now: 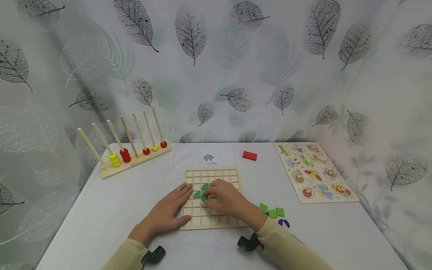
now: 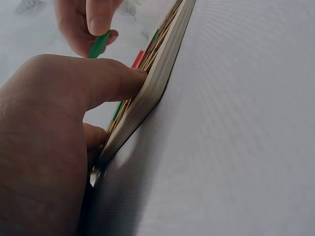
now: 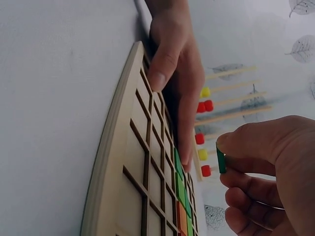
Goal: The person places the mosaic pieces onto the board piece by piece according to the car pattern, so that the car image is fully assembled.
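Observation:
A square wooden grid board (image 1: 210, 226) lies on the table. My left hand (image 1: 168, 210) rests at its left side, fingers extended over the edge and thumb on the rim. Above the board, my right hand (image 1: 231, 198) pinches a small green piece (image 3: 221, 160) between thumb and fingertips. It is held on edge, apart from the board in the right wrist view. Green pieces (image 1: 197, 195) and an orange piece (image 3: 182, 219) sit in the board's cells, partly hidden by the right hand. A red piece (image 2: 138, 59) also shows there in the left wrist view.
A pattern card (image 1: 208, 156) and a red block (image 1: 249, 155) lie behind the board. Loose green squares (image 1: 280, 212) and dark blue pieces (image 1: 286, 223) are right of it. A peg stand with beads (image 1: 135, 162) stands left; an animal puzzle board (image 1: 317, 172) lies right.

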A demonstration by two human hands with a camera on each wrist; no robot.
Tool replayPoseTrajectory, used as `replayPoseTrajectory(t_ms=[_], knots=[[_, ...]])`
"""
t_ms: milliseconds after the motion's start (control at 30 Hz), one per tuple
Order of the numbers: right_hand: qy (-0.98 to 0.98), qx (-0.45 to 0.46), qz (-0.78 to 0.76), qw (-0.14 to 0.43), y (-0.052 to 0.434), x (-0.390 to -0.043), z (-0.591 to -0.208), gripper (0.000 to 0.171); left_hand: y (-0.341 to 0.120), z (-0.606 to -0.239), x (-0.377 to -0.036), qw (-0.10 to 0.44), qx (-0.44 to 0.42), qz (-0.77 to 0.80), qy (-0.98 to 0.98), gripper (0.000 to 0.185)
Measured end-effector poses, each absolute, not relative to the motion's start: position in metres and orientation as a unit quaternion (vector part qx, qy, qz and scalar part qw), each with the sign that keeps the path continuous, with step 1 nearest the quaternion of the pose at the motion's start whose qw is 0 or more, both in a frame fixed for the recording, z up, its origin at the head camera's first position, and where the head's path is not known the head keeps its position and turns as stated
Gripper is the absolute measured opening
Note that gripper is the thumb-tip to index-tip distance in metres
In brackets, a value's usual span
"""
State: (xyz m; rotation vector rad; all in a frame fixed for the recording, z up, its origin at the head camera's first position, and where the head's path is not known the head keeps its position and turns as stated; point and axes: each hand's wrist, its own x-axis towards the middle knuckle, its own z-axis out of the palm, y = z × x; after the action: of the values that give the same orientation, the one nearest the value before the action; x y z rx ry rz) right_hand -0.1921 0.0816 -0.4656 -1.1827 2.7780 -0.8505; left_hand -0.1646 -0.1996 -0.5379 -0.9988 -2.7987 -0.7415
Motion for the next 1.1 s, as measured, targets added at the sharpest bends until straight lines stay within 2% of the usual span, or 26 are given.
replayPoseTrajectory(t_ms=[433,833,1100], knots=[[0.888,-0.385,-0.251,0.006,0.065,-0.192,-0.475,0.015,-0.200,-0.535,-0.164,0.041,-0.333,-0.245,-0.910,0.086],[0.884,-0.412,-0.218,-0.038,0.059,-0.193,-0.487,0.014,-0.200,-0.533,-0.163,0.042,-0.337,-0.249,-0.907,0.086],[0.888,-0.421,-0.180,-0.044,0.053,-0.194,-0.489,0.012,-0.200,-0.533,-0.163,0.048,-0.340,-0.246,-0.906,0.085]])
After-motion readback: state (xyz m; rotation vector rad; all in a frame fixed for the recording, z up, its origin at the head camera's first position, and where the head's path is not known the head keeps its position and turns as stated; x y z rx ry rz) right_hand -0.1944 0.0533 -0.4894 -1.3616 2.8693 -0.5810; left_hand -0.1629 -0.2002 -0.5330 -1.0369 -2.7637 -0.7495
